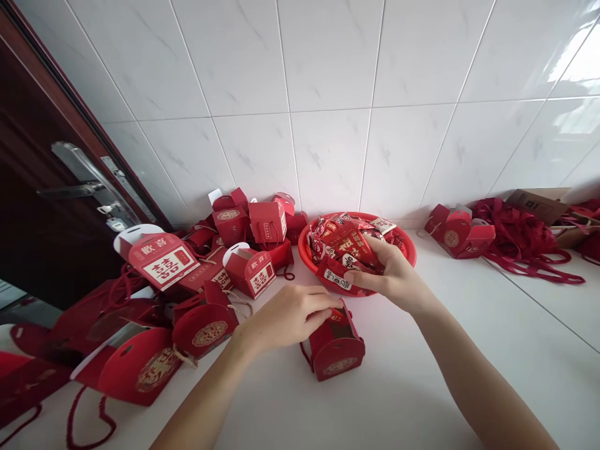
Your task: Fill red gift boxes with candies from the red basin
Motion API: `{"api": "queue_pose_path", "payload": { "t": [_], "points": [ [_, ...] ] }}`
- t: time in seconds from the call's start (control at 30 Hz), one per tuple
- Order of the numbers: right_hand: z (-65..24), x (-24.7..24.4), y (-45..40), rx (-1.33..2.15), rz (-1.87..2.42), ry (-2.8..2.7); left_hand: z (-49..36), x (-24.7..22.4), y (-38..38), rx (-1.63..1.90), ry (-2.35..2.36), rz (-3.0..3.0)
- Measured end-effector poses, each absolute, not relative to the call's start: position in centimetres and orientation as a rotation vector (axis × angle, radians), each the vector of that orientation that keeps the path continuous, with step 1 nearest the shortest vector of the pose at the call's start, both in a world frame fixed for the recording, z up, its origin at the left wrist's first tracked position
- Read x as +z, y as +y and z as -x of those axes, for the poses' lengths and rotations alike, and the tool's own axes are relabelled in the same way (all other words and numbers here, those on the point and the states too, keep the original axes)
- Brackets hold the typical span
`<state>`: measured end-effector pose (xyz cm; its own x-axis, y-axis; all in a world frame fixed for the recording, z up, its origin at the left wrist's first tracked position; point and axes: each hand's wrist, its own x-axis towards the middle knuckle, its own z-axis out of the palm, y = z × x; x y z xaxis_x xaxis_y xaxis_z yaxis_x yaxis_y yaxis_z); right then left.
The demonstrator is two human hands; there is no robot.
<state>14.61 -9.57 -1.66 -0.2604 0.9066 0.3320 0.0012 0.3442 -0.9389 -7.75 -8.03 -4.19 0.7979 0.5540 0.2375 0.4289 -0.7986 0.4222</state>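
On the white surface in front of me stands a small red candy box (340, 367), its top open. My left hand (290, 315) comes from its left, fingers and thumb closed on the rim beside the opening; something red shows inside. Beyond the box is a round red plastic basin (411, 256) heaped with red-wrapped sweets. Over its near right side, my right hand (392, 272) is closed with a red and white candy packet (335, 279) at its thumb. A larger red packet with gold characters (349, 242) lies by its fingers, which are partly hidden.
Several red boxes (169, 265) with cord handles crowd the left side. Another red box (457, 231) and a heap of dark red ribbon (504, 228) lie at the back right, near a brown carton (539, 205). Behind is a tiled wall (328, 144); a dark door (37, 162) is at left.
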Motion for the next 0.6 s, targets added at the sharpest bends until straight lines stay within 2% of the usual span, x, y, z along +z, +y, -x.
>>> {"api": "queue_pose_path", "payload": {
  "t": [0.17, 0.37, 0.6],
  "points": [
    [-15.4, -1.1, -10.1, 1.068, 0.9, -1.663, 7.6, -4.2, -8.1, 0.467, 0.901, -2.601],
    [-14.9, -1.5, -10.3, 1.242, 0.798, -1.759, 6.8, -3.8, -7.4, 0.431, 1.116, -2.474],
    [-14.2, -2.7, -9.0, 1.454, 0.769, -1.825, 6.3, -4.9, -5.5, 0.555, 0.897, -2.324]
  ]
}}
